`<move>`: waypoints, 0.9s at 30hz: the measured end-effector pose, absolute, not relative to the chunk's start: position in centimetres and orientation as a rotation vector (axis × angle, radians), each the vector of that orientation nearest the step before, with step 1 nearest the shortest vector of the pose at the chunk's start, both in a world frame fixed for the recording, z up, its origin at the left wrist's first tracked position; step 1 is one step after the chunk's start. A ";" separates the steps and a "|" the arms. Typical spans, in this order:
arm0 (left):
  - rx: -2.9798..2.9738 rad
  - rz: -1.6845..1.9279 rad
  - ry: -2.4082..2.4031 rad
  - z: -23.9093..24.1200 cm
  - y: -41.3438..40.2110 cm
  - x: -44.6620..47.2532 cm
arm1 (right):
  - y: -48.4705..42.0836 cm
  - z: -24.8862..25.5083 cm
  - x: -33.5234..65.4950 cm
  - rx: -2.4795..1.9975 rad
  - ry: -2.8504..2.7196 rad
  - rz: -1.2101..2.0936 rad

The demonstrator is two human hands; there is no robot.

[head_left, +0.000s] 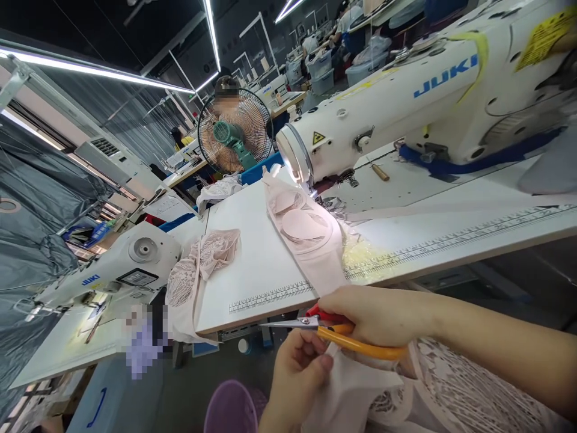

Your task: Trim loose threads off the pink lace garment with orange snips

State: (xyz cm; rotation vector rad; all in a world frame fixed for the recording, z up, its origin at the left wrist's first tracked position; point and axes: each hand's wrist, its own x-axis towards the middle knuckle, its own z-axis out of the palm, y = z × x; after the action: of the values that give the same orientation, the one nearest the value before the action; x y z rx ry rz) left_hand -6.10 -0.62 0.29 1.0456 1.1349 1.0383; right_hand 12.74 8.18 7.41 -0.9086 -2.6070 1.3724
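Scissors, orange-handled steel (342,337), gripped in my right hand (378,316); left hand (297,367) pinches pale pink fabric (356,391); I'd snip close, fabric taut.

Our right hand (374,316) is low in front of us, below the near edge of the table (252,264), and it holds the scissors (333,334). Our left hand (295,376) is just under the scissors, pinching the cloth (356,385) that hangs down from the table. On the table lie the padded cups (302,225), right in front of the sewing machine (406,102). More lace pieces (202,258) hang over the table's left edge. A second machine (112,270) sits further left, and a fan (234,132) stands behind the table
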 end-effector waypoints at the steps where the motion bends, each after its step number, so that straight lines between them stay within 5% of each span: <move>1: 1.004 1.038 1.132 0.1 -0.6 -6.2 | 8.2 7.5 12.7 -0.897 -2.614 1.369; 27: 0.927 1.083 1.349 1.5 -1.1 -5.3 | 8.1 7.3 12.1 -0.898 -2.643 1.433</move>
State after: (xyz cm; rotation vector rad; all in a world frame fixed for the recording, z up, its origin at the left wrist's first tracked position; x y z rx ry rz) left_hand -5.31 -1.10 1.52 0.9271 1.3489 1.0825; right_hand 12.13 8.09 7.27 -0.8982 -2.6429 1.4333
